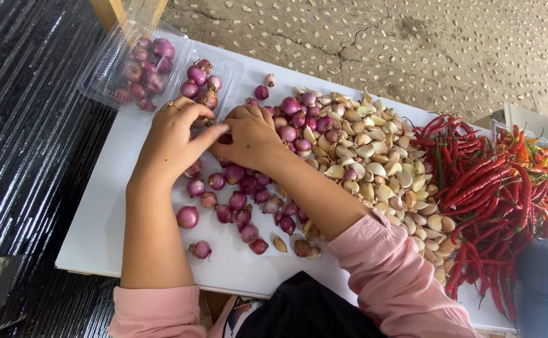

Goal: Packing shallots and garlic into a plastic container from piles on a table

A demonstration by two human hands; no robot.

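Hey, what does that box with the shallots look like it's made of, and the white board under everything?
Box: thin clear plastic, glossy; the shallots show through its ribbed wall. White board: smooth, matte, thin-edged, probably painted or laminated sheet; its core cannot be told.

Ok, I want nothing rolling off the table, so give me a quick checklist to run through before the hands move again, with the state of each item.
1. Clear container open and in reach of the hands: ok, it lies open at the table's far left corner, shallots inside.
2. Left hand and right hand meeting over the shallots: ok, fingertips touch.
3. What the fingers pinch: cannot tell, it is hidden.
4. Shallots kept apart from garlic cloves: not ok, they mix where the piles meet.
5. Red chillies clear of the hands: ok, far right.
6. Loose shallots away from the white table edge: ok, none sits at the rim.
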